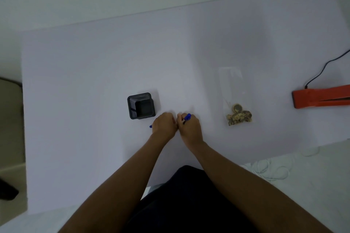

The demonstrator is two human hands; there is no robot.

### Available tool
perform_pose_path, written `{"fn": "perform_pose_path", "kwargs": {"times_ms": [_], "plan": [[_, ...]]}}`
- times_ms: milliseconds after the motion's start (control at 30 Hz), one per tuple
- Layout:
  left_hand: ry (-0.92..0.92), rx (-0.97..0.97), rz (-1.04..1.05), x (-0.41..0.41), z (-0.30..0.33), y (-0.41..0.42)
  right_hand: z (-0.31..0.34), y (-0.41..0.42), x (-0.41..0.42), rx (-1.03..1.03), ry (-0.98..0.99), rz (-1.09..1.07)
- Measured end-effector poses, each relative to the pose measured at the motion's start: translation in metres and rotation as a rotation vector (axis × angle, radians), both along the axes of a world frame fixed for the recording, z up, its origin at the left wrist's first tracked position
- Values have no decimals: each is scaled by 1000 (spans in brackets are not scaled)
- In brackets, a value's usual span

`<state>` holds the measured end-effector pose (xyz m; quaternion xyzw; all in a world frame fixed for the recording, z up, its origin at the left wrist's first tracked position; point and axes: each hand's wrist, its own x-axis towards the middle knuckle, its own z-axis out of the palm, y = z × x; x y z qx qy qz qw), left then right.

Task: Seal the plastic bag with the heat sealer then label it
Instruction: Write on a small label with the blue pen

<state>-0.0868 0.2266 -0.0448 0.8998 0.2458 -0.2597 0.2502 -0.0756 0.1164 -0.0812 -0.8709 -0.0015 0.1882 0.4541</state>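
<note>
A clear plastic bag lies flat on the white table, with brown round snacks bunched at its near end. The orange heat sealer sits at the right edge, away from the bag. My right hand grips a blue pen, tip down toward the table. My left hand is curled right beside it, knuckles almost touching. A small blue piece, apparently the pen's cap, sticks out of my left hand's far side. Whatever lies under my hands is hidden.
A black mesh pen holder stands just left of my hands. A black cable runs from the sealer off the right edge. White cords lie on the floor past the table's near right corner.
</note>
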Motion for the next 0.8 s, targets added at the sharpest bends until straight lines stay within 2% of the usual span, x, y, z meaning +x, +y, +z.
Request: {"fn": "perform_pose_path", "kwargs": {"times_ms": [800], "plan": [[26,4,-6,2,3,1,3,3,4,-50,40,-8]]}}
